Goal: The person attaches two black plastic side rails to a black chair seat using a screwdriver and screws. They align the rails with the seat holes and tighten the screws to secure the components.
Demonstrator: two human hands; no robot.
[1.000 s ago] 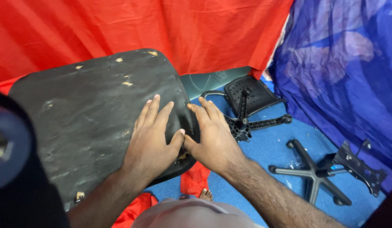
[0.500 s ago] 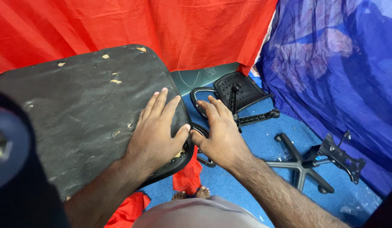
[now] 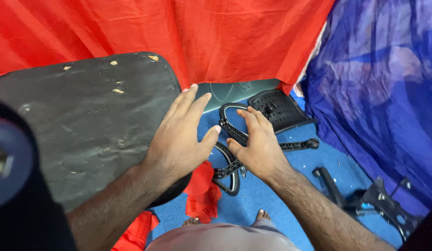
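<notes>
Both hands are coming off the seat cushion (image 3: 85, 125). A second ago they were lying flat on its right edge, thumbs nearly meeting; now the left hand (image 3: 181, 139) is lifting, fingers spread wide, palm only over the cushion's rim, and the right hand (image 3: 257, 146) is sliding clear to the right, hovering above the black armrest frame (image 3: 234, 135) on the floor. Neither grip is closing on anything: both open, fingers fanned. Judging from this, the pressing on the cushion is ending and the reach is shifting.

The cushion is sitting at left, tilted toward the viewer, resting over the person's lap side.

Materials:
- Cushion: dark grey-black, matt, scuffed, with pale chips near the top edge; rounded corners.
- Armrest frame: glossy hard black loops.
- Perforated black plate (image 3: 281, 109): beyond the right hand.
- Star base (image 3: 365, 200): dark metal spokes, lower right.
- Red cloth (image 3: 225, 42) and blue cloth (image 3: 383, 93): thin, creased, draped as walls; blue floor (image 3: 271, 195).
</notes>
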